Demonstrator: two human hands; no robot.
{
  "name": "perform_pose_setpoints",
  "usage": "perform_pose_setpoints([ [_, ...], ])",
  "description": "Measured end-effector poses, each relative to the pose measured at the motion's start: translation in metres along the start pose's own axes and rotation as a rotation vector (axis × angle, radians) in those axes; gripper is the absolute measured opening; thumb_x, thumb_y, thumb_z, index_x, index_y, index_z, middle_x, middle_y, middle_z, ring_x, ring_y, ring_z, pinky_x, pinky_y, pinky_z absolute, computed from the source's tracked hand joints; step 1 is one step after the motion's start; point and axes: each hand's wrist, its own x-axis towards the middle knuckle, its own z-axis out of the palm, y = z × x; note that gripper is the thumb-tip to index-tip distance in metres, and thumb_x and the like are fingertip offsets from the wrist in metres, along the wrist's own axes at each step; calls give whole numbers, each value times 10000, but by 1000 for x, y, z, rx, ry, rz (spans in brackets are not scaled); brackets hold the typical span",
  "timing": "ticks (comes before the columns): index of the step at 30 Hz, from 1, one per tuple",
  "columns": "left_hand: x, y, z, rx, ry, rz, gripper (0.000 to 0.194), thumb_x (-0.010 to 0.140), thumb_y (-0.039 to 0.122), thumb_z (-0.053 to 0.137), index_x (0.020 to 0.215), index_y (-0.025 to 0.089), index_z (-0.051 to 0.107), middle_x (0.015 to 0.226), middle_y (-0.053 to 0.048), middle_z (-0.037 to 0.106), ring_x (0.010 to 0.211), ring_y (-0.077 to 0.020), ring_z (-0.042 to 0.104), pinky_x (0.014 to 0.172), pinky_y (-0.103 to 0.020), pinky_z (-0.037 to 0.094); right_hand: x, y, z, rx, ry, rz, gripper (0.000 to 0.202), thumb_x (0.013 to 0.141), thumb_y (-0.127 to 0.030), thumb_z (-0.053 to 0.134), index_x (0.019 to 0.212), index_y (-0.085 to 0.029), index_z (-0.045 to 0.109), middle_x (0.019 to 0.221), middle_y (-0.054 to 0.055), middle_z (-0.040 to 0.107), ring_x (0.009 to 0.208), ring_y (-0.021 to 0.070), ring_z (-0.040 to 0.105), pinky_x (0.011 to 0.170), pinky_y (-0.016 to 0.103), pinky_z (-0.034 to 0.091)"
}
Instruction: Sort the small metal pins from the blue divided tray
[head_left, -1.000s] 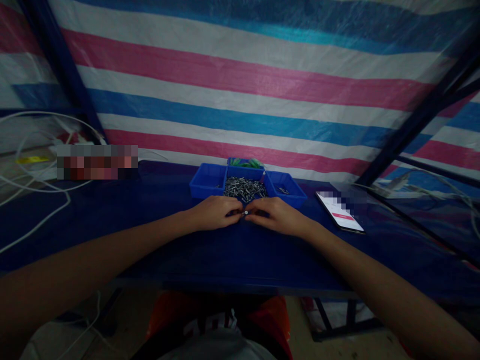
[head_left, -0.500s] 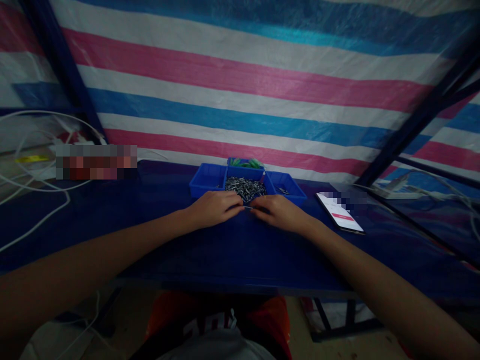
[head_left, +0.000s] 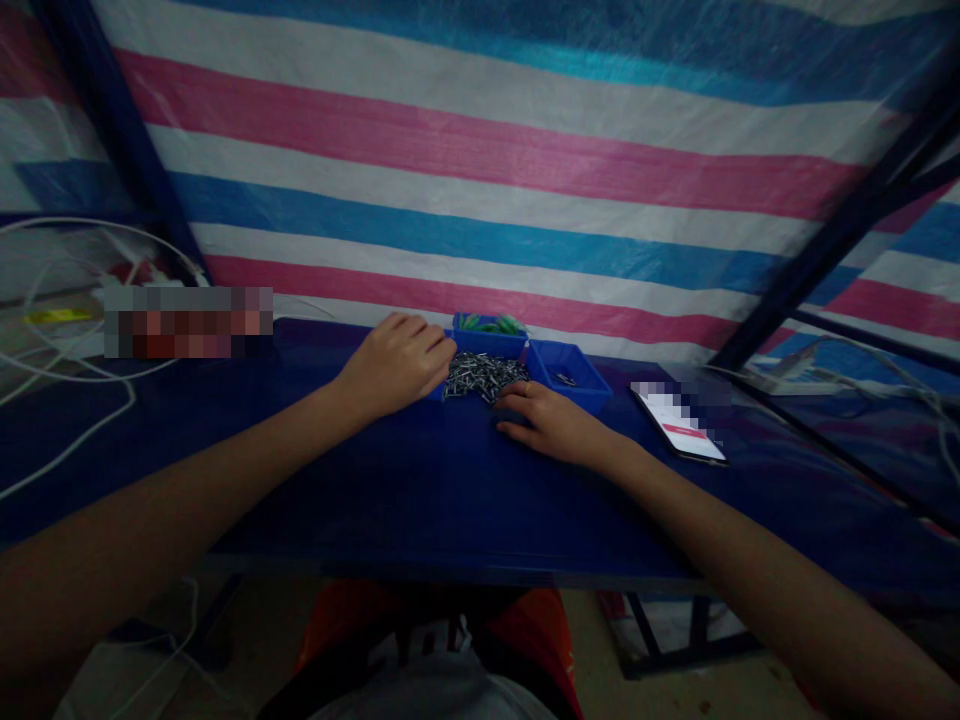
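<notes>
A workshop: glossy blue bench [head_left: 450, 490], heaped small silvery metal parts [head_left: 480, 376], striped red-white-blue plastic sheeting [head_left: 487, 170] at twelve o'clock.

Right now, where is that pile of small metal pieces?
In the head view, the pile lies right of the left hand, on the near side of the blue bin holding green pieces.

Your left hand [head_left: 397, 365] has left its place beside your right hand [head_left: 551, 420] and gone farther off and to the left, where it now covers most of the left bin [head_left: 435, 394]. A wide gap has opened between your hands, and the thin metal piece that bridged your fingertips there has gone from sight. The near left edge of the metal pile [head_left: 480, 375] has come into view. Your right thumb and fingers have spread slightly.
</notes>
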Motion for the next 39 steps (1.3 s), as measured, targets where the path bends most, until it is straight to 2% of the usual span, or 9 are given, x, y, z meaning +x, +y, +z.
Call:
perform_pose_setpoints([
  [4,-5,-10,14,31,-66,-103,190,858,230,420,849,151,593,789,-67,600,793,-204,534,720,-337,382,0,4,5,-4,-41,28,295,879,-300,477,1108,-151,587,1109,133,573,1021,226,544,883,384,440],
  [6,-7,-7,21,0,-105,-125,188,850,225,422,847,152,596,778,-67,598,785,-205,535,711,-331,381,0,5,6,-2,-70,31,307,890,-307,457,1120,-147,583,1095,129,586,1013,220,554,882,377,443],
  [9,-8,0,23,-17,-100,-116,191,850,232,426,870,144,594,799,-72,600,809,-204,531,734,-331,379,0,5,5,-2,-85,37,316,896,-305,448,1132,-138,577,1087,127,596,1006,216,561,883,370,444],
  [14,-5,13,14,-169,-120,190,207,876,249,411,877,157,596,819,-52,602,825,-166,529,734,-284,387,0,5,6,-8,-63,20,319,895,-304,451,1137,-137,574,1090,128,595,1000,214,560,876,369,448],
  [17,-7,23,15,-269,-192,376,199,875,244,418,932,167,593,841,-47,606,776,-138,541,690,-248,395,0,6,8,-40,-40,16,337,893,-302,452,1153,-118,564,1112,142,580,1024,223,547,889,374,441],
  [19,-10,29,17,-301,-224,417,193,875,240,422,942,169,588,857,-44,603,758,-131,546,667,-240,401,0,7,8,-47,-47,20,347,895,-309,448,1158,-113,561,1118,149,577,1031,229,545,897,386,438],
  [27,-13,34,27,-329,-351,309,174,879,276,429,917,183,572,862,-27,599,801,-151,566,630,-236,415,2,6,10,-43,-72,23,367,912,-324,409,1183,-119,547,1140,140,575,1057,231,538,902,371,439],
  [33,-13,34,25,-339,-372,273,169,883,279,423,932,192,560,866,-25,599,810,-157,565,629,-240,418,3,6,12,-66,-61,28,382,914,-340,402,1187,-112,541,1135,142,568,1064,238,526,904,379,432],
  [39,-14,34,27,-353,-369,274,180,882,280,418,911,187,570,846,-27,595,798,-144,561,621,-225,409,1,6,8,-36,-47,58,333,897,-321,444,1152,-135,549,1050,119,568,968,211,549,858,360,449],
])
